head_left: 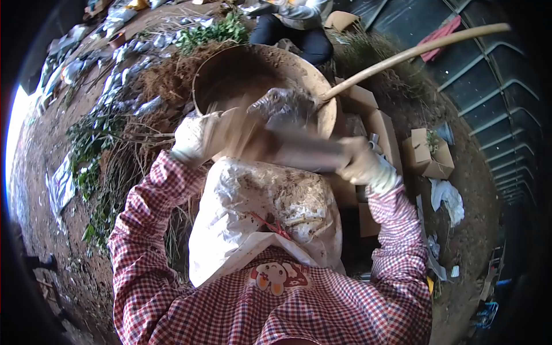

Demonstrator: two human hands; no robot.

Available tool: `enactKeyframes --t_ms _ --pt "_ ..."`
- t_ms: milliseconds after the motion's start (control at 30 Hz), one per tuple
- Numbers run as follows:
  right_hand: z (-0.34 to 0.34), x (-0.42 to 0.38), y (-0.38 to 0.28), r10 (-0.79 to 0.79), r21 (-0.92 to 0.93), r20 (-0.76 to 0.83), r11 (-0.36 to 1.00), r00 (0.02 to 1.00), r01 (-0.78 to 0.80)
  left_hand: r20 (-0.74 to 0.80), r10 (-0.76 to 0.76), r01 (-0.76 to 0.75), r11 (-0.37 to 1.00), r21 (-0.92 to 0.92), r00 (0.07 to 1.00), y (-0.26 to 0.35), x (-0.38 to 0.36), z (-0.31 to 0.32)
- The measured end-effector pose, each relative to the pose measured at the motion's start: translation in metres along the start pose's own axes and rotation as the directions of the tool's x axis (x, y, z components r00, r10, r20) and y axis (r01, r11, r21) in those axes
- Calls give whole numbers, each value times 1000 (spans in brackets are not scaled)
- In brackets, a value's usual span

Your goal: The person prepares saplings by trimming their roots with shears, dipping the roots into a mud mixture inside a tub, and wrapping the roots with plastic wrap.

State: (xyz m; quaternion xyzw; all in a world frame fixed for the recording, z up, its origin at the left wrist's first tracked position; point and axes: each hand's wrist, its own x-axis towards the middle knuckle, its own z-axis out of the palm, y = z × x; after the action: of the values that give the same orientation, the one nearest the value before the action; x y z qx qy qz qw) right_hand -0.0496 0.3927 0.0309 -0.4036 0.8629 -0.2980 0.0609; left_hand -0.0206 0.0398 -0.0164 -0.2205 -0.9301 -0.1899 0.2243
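Observation:
My left hand (198,135), in a pale, dirt-marked glove, is closed at the near left rim of a large round tub (316,75). Thin woody stems (152,137) run up to its outer side, and a smeared brown mass like soil or roots (236,135) shows on its inner side. My right hand (368,164), also gloved, is closed on the end of a long dark thing (307,150), too blurred to name. Crumpled dark plastic (282,103) lies at the tub beyond. A dirty white plastic sheet (221,213) covers my lap.
A long wooden handle (414,52) slants out of the tub to the right. Cardboard boxes (385,132) stand right of it. Leafy cut plants (92,138) and brown roots (178,72) lie left. Another person (293,29) sits beyond the tub.

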Motion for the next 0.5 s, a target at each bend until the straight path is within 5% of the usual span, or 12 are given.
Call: enactKeyframes --t_ms 33,100,133,167,233,267,367,433,500 --pt "-26 0 -3 261 145 82 952 962 -270 17 43 -42 999 -16 999 8 2 -7" --pt "-62 15 9 335 263 -269 927 903 -265 -17 175 -175 984 -22 984 16 5 -6" --pt "-79 19 41 106 -272 -439 931 892 -244 -26 216 -217 974 -58 976 22 9 -8" --pt "-94 18 74 -179 -728 -449 641 875 -243 -42 250 -253 964 -86 967 26 12 -10" --pt "-110 23 83 17 -910 -372 190 928 -368 -10 177 -176 964 -200 984 31 13 -15" --pt "-109 19 86 10 -968 -249 13 968 -249 18 138 -128 954 -272 990 28 13 -19" --pt "-92 -2 50 -276 -986 165 -45 947 159 159 8 70 876 -477 987 11 7 -29" --pt "-74 -12 -4 -565 -974 165 34 809 223 198 -107 174 918 -357 974 5 5 -32" --pt "-66 -4 -59 -683 -970 93 101 724 221 198 -4 50 973 -224 980 13 11 -25"
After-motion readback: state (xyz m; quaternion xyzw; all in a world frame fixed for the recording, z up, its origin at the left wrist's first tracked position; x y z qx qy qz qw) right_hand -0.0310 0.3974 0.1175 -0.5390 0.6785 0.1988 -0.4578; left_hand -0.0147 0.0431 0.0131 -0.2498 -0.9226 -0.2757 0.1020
